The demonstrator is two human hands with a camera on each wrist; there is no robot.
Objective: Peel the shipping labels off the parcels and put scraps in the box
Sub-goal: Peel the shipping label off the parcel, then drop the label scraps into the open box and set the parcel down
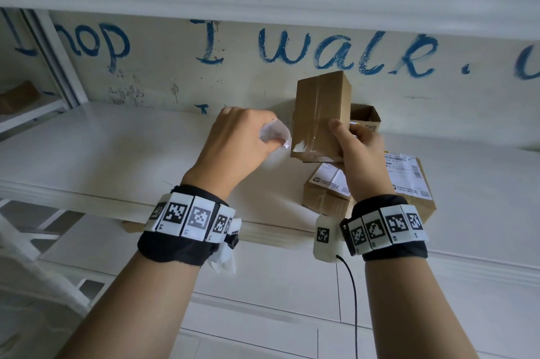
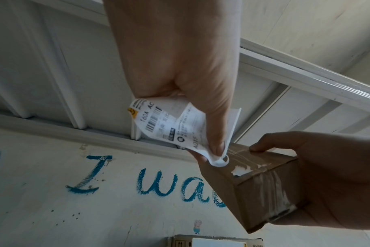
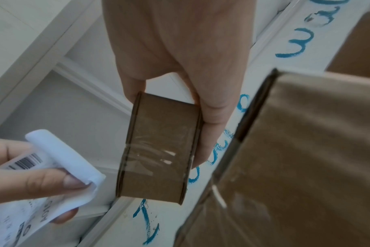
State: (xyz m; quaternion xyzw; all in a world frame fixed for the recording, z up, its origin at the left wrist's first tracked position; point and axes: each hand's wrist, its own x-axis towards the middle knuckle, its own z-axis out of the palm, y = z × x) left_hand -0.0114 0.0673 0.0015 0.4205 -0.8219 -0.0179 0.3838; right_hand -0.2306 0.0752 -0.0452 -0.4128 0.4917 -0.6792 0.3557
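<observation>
A small brown cardboard parcel (image 1: 321, 113) stands upright above the shelf, gripped near its lower end by my right hand (image 1: 355, 142). White label remnants (image 2: 241, 171) cling to its taped face. My left hand (image 1: 248, 136) pinches a peeled, curled white shipping label (image 1: 276, 132) just left of the parcel; its barcode shows in the left wrist view (image 2: 171, 123). In the right wrist view the parcel (image 3: 158, 147) sits between my thumb and fingers, and the label (image 3: 59, 160) is at lower left.
Two more labelled parcels (image 1: 330, 189) (image 1: 415, 180) lie on the white shelf (image 1: 117, 154) under my right hand. An open cardboard box (image 1: 365, 117) stands behind them by the wall with blue writing. Another shelf board runs overhead.
</observation>
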